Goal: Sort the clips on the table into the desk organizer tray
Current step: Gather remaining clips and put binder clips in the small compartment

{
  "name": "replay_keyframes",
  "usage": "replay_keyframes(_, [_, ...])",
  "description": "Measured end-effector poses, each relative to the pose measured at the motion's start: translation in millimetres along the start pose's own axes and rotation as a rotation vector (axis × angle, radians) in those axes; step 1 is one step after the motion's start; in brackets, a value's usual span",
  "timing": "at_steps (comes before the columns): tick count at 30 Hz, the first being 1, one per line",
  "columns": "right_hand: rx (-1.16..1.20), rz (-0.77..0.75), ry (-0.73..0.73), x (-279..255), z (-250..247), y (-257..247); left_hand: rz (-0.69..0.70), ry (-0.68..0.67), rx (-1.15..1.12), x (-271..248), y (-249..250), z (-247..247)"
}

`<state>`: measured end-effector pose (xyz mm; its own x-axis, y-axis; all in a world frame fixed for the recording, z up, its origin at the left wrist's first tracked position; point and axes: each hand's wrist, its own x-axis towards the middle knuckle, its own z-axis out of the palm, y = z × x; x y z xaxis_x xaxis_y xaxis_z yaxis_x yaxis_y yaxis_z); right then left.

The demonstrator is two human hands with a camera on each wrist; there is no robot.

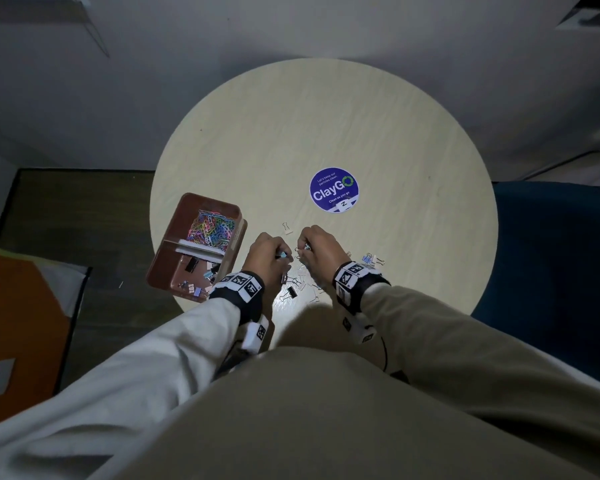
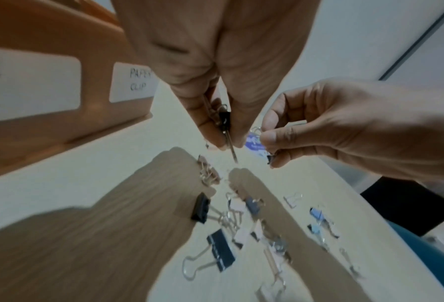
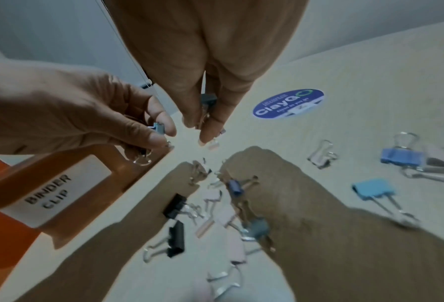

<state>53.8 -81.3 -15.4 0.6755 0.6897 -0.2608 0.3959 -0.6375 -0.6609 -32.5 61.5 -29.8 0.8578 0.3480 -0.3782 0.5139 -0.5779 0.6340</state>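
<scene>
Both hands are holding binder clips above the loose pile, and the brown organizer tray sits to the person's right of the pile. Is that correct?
Not quite: the brown plastic organizer tray sits to the person's left of the pile of loose binder clips, as the head view shows. The rest holds: the left hand and right hand each pinch clips above it.

Head looks straight down; wrist views closely share the clips (image 2: 221, 253).

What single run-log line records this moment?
left hand: pinches small binder clips | right hand: pinches small binder clip | brown plastic organizer tray: partly filled
</scene>
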Motion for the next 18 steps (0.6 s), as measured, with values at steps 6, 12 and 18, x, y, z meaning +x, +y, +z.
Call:
replay_keyframes(6, [0.091,-0.100,0.049,8,9,-43,0.025,0.166,-0.016,-19,-6,-45])
replay_keyframes(12, [0.109,-0.211,0.012,18,29,-90,-0.037,0.338,0.050,-49,-41,-99])
replay_keyframes(18, [0.096,-0.287,-0.014,18,54,-126,-0.111,0.269,0.231,-67,-86,-118])
